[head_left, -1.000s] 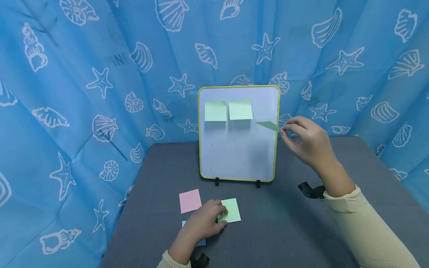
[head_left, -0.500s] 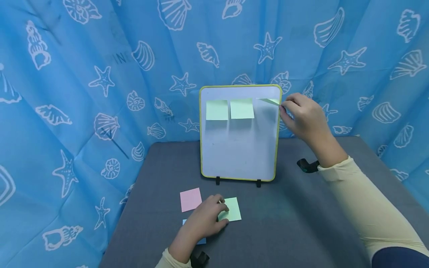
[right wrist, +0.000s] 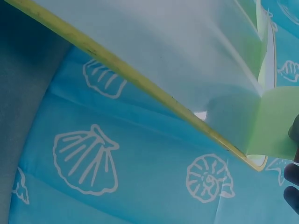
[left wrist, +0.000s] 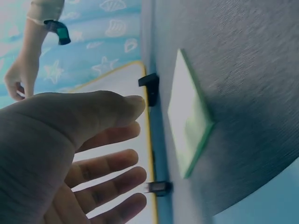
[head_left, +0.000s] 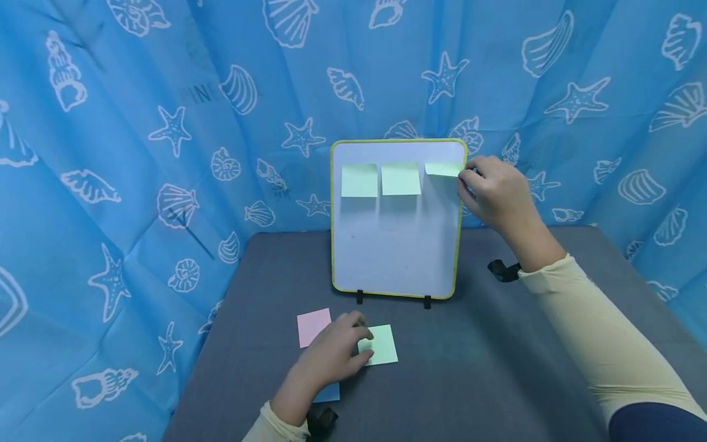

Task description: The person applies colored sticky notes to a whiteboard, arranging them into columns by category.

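Observation:
At the upper right of the whiteboard, my right hand pinches a light green sticky note by its free edge. The right wrist view shows that note bent outward, its far edge against the board and fingertips at its outer side. Two more green notes, a left one and a middle one, hang in a row beside it. My left hand hovers by a green sticky note pad on the table. In the left wrist view its thumb and fingers are spread, with nothing between them, near the pad.
A pink sticky note pad and a blue pad lie by my left hand, partly covered by it. Black feet hold the board upright on the grey table. A blue shell-print curtain hangs behind.
My right hand has risen with the green note from beside the board's middle to its upper right, and the note now lines up with the other two. The left hand has barely shifted.

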Tool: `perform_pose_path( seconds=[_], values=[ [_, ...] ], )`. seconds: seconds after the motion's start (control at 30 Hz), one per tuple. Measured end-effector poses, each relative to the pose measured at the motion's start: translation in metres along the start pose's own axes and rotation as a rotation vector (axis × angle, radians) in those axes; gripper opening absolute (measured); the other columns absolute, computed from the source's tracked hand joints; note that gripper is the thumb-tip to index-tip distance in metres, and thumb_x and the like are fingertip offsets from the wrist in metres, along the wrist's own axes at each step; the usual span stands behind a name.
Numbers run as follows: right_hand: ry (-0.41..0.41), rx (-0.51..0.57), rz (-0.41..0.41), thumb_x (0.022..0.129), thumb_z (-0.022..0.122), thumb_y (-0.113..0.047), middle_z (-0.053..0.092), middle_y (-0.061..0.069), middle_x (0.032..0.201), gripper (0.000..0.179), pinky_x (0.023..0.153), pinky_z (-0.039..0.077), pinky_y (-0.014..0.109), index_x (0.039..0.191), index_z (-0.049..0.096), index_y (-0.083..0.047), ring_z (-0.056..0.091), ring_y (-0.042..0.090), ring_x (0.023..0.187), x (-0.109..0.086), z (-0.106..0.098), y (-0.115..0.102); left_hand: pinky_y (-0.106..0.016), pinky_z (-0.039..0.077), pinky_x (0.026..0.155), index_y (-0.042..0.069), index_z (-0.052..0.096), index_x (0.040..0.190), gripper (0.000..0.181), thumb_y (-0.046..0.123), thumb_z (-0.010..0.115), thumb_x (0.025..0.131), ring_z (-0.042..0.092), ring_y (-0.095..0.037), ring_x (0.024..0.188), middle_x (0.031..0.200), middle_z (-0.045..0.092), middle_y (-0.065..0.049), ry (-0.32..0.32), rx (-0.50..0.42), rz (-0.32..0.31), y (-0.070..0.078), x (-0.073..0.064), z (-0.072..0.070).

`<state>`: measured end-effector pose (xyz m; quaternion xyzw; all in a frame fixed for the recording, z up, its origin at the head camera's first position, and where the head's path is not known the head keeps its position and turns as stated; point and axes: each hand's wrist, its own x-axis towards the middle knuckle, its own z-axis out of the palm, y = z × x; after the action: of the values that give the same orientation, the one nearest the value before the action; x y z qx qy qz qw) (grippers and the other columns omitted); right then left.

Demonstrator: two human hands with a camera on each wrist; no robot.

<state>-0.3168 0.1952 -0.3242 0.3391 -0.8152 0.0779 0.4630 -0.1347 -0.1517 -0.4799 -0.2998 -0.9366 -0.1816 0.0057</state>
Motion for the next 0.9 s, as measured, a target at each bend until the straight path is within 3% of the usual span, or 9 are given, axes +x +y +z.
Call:
perform_pose_path(
  seconds=[0.17,0.43,0.67,0.9],
  values=[
    [-0.038,0.045,-0.011,0.092,0.076,0.000,0.072,0.025,0.102,0.007,0.060,0.054,0.049,0.092,0.074,0.006,0.067,0.041,0.079,0.000,0.003,-0.001,-0.031,0.057,0.088,0.014,0.079,0.119,0.025,0.028,0.077,0.099,0.061,-0.015,0.106,0.124,0.066,-0.001,0.044,0.038,0.082,0.001,0.014,-0.027],
    [-0.110,0.067,0.019,0.089,0.079,0.000,0.073,0.026,0.109,0.006,0.073,0.059,0.054,0.092,0.075,0.003,0.071,0.044,0.095,-0.007,0.007,0.001,-0.032,0.058,0.087,0.007,0.074,0.125,0.029,0.020,0.076,0.099,0.064,-0.018,0.102,0.119,0.068,-0.006,0.226,0.062,0.302,0.010,0.059,-0.093],
    [-0.119,0.063,0.013,0.089,0.078,0.000,0.074,0.025,0.108,0.007,0.073,0.060,0.056,0.094,0.075,0.003,0.072,0.044,0.096,-0.011,0.013,-0.001,-0.036,0.056,0.101,0.004,0.066,0.139,0.045,0.026,0.072,0.101,0.065,-0.022,0.117,0.129,0.068,-0.009,0.265,0.079,0.321,0.022,0.109,-0.134],
    [-0.108,0.026,0.015,0.089,0.079,-0.001,0.074,0.023,0.107,0.009,0.072,0.059,0.054,0.097,0.077,0.003,0.071,0.043,0.092,-0.015,0.015,-0.003,-0.039,0.052,0.104,0.002,0.066,0.136,0.032,0.009,0.055,0.106,0.062,-0.027,0.120,0.133,0.063,-0.013,0.274,0.048,0.291,0.024,0.156,-0.157]
  ],
)
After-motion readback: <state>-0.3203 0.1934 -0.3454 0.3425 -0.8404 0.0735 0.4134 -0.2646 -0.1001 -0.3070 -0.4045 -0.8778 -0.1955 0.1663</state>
